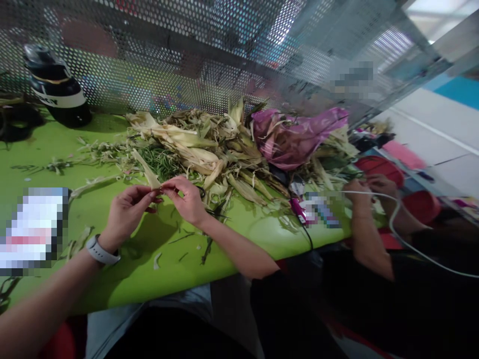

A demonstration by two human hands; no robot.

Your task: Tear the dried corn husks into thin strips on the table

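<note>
A pale strip of corn husk (pixel 147 169) points up and away from the fingertips of both my hands. My left hand (pixel 127 212), with a light watch band at its wrist, pinches the strip's lower end between thumb and fingers. My right hand (pixel 186 202) meets it there, thumb and forefinger closed at the same end; the fingertips hide exactly how it grips. Just beyond lies a heap of dry corn husks (pixel 194 149), with thin green sprigs (pixel 159 162) at its near left side.
A dark bottle (pixel 60 92) stands at the back left, and a phone (pixel 33 229) lies at the left. A pink plastic bag (pixel 292 139) rests on the husks. At right are a co-worker's hands (pixel 361 192) and a white cable (pixel 392 214). Perforated metal panel (pixel 168 60) backs the green table (pixel 149 279).
</note>
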